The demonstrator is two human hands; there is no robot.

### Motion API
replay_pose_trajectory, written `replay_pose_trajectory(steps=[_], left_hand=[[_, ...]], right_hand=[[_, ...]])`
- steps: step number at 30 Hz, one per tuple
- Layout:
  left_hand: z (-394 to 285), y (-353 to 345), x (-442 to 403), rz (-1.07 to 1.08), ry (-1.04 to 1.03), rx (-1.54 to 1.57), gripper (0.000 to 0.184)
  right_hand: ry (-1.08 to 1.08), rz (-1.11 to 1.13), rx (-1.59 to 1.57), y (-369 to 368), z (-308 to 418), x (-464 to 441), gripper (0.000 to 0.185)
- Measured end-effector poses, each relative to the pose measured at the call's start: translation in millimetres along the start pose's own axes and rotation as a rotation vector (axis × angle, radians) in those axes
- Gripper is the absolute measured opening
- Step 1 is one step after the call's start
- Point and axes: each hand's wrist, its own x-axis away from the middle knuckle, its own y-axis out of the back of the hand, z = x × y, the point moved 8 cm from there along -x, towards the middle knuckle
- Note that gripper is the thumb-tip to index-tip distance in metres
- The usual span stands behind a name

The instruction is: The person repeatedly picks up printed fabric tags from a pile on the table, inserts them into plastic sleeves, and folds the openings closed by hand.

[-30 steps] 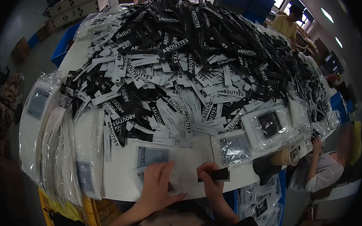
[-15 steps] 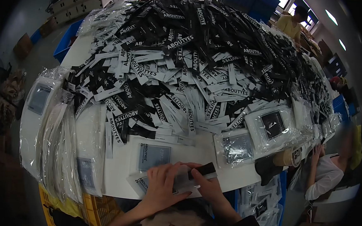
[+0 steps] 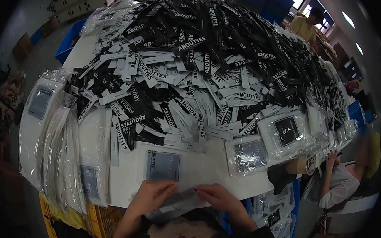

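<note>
Close to my body at the table's front edge, a translucent grey plastic bag (image 3: 177, 205) hangs tilted between my hands, smeared by motion. My right hand (image 3: 221, 198) pinches its upper right corner between thumb and forefinger. On the left, my left hand (image 3: 153, 196) is closed at the bag's upper edge, its fingertips blurred. Just beyond lies a flat stack of clear bags with a grey printed panel (image 3: 163, 165), lettered ABOUTYES. Whatever is inside the held bag cannot be made out.
A large heap of black and white ABOUTYES strips (image 3: 202, 71) covers the table. Wrapped bag bundles stand left (image 3: 94, 156) and right (image 3: 285, 131). A cup (image 3: 302, 165) stands at the right edge. A yellow crate (image 3: 101, 218) and blue bin (image 3: 296, 212) sit below; co-workers (image 3: 343, 185) are nearby.
The held bag has come off the printed stack towards my body. My hands have moved apart and lower. The dark strip seen by my right hand no longer shows.
</note>
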Motion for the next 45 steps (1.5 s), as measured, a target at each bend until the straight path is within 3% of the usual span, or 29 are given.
replay_pose_trajectory(steps=[1,4,11,14,17,20,22,24,26,27,28,30,32,34,36,38,41,43,45], left_hand=[[-1,-4,2,0.086,-0.013,0.012,0.011],[-11,-13,7,0.177,-0.024,0.009,0.012],[-17,-21,9,0.204,-0.034,0.052,0.012],[-16,-13,8,0.114,-0.018,0.047,0.011],[-17,-21,8,0.167,-0.062,-0.064,0.011],[-14,-16,8,0.09,-0.088,-0.037,0.01],[-6,-3,11,-0.015,-0.005,-0.064,0.01],[0,5,13,-0.118,0.068,-0.087,0.009],[-6,8,16,-0.221,-0.032,0.1,0.007],[-8,7,13,-0.203,-0.037,0.1,0.007],[-17,-3,10,-0.055,-0.131,0.141,0.007],[-30,-18,8,0.112,-0.231,0.187,0.006],[-37,-17,9,0.011,-0.281,0.012,0.007],[-37,-24,9,-0.045,-0.282,0.043,0.007],[-36,-26,10,-0.094,-0.279,0.078,0.009],[-20,-28,8,-0.135,-0.085,0.21,0.016],[-25,-42,5,-0.066,-0.161,0.089,0.021],[-28,-54,-1,0.041,-0.183,0.092,0.02],[-25,-58,-6,0.118,-0.207,0.085,0.019]], right_hand=[[-0.106,0.299,-0.095,-16,-15,5,0.023],[-0.142,0.46,-0.202,-23,-35,8,0.023],[-0.274,0.507,-0.429,-45,-35,-1,0.023],[-0.264,0.401,-0.405,-35,-29,-6,0.024],[-0.295,0.505,-0.312,-47,-33,-5,0.026],[-0.178,0.512,-0.172,-44,-21,-9,0.024],[-0.156,0.212,-0.549,-23,-27,-15,0.019],[-0.129,0.101,-0.618,-24,-12,-6,0.016],[-0.107,-0.024,-0.688,-21,1,-1,0.013],[0.091,-0.048,-0.417,-16,20,0,0.012],[0.276,-0.073,-0.137,-14,37,4,0.011],[0.313,-0.092,-0.107,-11,37,5,0.011],[0.356,-0.106,-0.08,-6,38,7,0.011],[0.252,-0.054,-0.091,-5,30,8,0.011],[0.285,-0.125,-0.16,3,27,8,0.01],[0.313,-0.2,-0.227,12,17,13,0.01],[0.192,-0.16,-0.161,18,-7,27,0.012],[0.109,-0.133,0.0,40,-13,40,0.014],[-0.141,-0.054,0.228,79,-21,73,0.018]])
